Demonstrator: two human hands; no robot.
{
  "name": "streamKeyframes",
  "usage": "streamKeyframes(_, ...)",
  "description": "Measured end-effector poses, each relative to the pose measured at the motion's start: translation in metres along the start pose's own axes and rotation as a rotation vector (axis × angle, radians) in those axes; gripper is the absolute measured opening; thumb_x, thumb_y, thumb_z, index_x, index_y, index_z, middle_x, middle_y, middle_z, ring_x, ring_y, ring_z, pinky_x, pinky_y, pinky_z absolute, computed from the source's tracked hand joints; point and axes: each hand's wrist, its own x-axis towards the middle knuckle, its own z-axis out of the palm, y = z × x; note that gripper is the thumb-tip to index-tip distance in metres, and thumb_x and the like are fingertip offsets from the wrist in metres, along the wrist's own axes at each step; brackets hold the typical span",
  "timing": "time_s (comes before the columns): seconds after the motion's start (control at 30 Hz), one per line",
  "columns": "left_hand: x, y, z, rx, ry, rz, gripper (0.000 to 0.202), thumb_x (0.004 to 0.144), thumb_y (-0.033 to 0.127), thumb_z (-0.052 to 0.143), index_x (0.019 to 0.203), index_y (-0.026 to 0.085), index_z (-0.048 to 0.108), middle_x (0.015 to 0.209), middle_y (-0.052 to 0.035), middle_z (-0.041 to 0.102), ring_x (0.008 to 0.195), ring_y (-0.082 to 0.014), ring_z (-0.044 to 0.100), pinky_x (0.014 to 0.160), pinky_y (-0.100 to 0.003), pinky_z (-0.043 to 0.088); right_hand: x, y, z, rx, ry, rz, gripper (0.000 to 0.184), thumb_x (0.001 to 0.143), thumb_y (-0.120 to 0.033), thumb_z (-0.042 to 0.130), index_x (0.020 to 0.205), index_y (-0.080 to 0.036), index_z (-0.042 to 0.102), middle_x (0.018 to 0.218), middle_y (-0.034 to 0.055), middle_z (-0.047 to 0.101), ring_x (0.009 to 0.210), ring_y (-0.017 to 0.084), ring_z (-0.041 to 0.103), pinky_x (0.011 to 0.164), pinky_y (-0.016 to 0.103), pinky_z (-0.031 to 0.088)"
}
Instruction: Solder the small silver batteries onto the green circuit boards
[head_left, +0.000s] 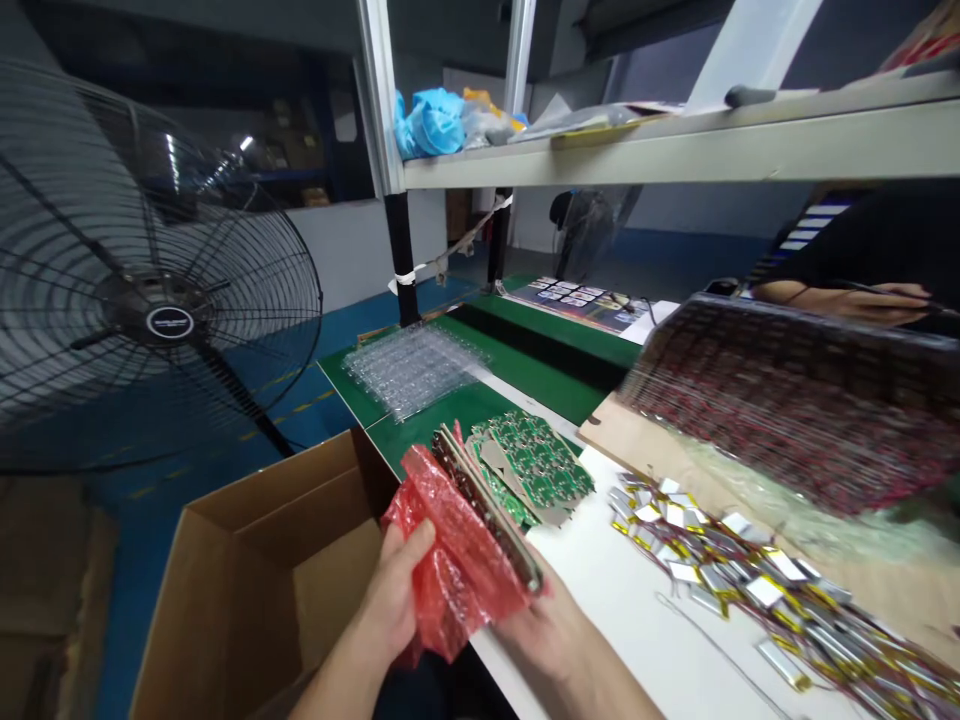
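My left hand (395, 590) grips a red bubble-wrap bag (442, 560) from the left side, thumb on top. My right hand (544, 625) supports the bag from beneath on the right. A stack of circuit board panels (487, 505) sticks out of the bag's open end, edge up. Just beyond it, loose green circuit boards (536, 460) lie in a pile on the green mat (555, 385). The bag is held over the table's left edge, above an open cardboard box (247, 580).
Several small silver batteries with red wires (757, 585) are scattered on the white table to the right. A large tray of wired parts (795, 395) looks blurred. Clear blister trays (412, 370) lie further back. A big floor fan (142, 270) stands left. Another person's arm (840, 298) rests far right.
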Motion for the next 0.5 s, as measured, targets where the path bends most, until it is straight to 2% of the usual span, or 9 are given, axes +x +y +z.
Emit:
streamKeyframes(0.07,-0.003,-0.007,0.004,0.005,0.0,0.05,0.059,0.054,0.028,0.097,0.106,0.021,0.069,0.095,-0.0069,0.081,0.101,-0.0341,0.075,0.095,-0.044,0.058,-0.002,0.017,0.003,-0.027,0.021,0.051,0.039,0.065,-0.036,0.089,0.096,-0.017,0.074,0.091,0.006,0.079,0.084,0.023,0.074,0.081,0.038,0.058)
streamKeyframes(0.13,-0.005,-0.007,0.006,0.025,0.024,0.115,0.062,0.055,0.024,0.095,0.11,0.021,0.068,0.095,-0.0072,0.08,0.102,-0.0336,0.075,0.095,-0.044,0.058,-0.007,0.023,0.001,-0.076,0.057,0.074,0.042,0.063,-0.043,0.089,0.095,-0.019,0.074,0.091,0.0066,0.079,0.083,0.023,0.074,0.079,0.038,0.058)
streamKeyframes(0.2,-0.005,-0.001,0.005,0.055,0.085,0.187,0.057,0.059,0.021,0.092,0.11,0.019,0.068,0.095,-0.0083,0.08,0.1,-0.0335,0.076,0.092,-0.043,0.059,-0.011,0.019,-0.002,-0.145,0.099,0.066,0.043,0.066,-0.046,0.087,0.099,-0.021,0.074,0.094,0.0062,0.079,0.083,0.023,0.073,0.078,0.036,0.058)
streamKeyframes(0.33,-0.005,0.016,-0.003,0.093,0.181,0.258,0.048,0.063,0.019,0.088,0.107,0.017,0.069,0.094,-0.008,0.08,0.092,-0.0314,0.077,0.088,-0.042,0.06,-0.016,-0.005,-0.011,-0.3,0.155,0.006,0.04,0.082,-0.053,0.074,0.107,-0.022,0.073,0.102,0.0068,0.077,0.079,0.021,0.072,0.069,0.034,0.057)
streamKeyframes(0.4,-0.007,0.021,-0.007,0.111,0.185,0.259,0.048,0.062,0.017,0.088,0.106,0.017,0.07,0.093,-0.008,0.08,0.088,-0.0306,0.078,0.085,-0.041,0.061,-0.016,-0.013,-0.015,-0.37,0.169,-0.049,0.045,0.077,-0.052,0.08,0.11,-0.022,0.072,0.101,0.0058,0.077,0.078,0.021,0.071,0.066,0.033,0.057)
streamKeyframes(0.5,-0.015,0.027,-0.013,0.182,0.157,0.235,0.046,0.061,0.018,0.089,0.103,0.016,0.072,0.091,-0.0093,0.08,0.081,-0.0306,0.078,0.076,-0.04,0.063,-0.012,-0.013,-0.02,-0.44,0.186,-0.128,0.054,0.061,-0.037,0.094,0.107,-0.024,0.07,0.092,0.0016,0.077,0.083,0.021,0.071,0.07,0.031,0.056)
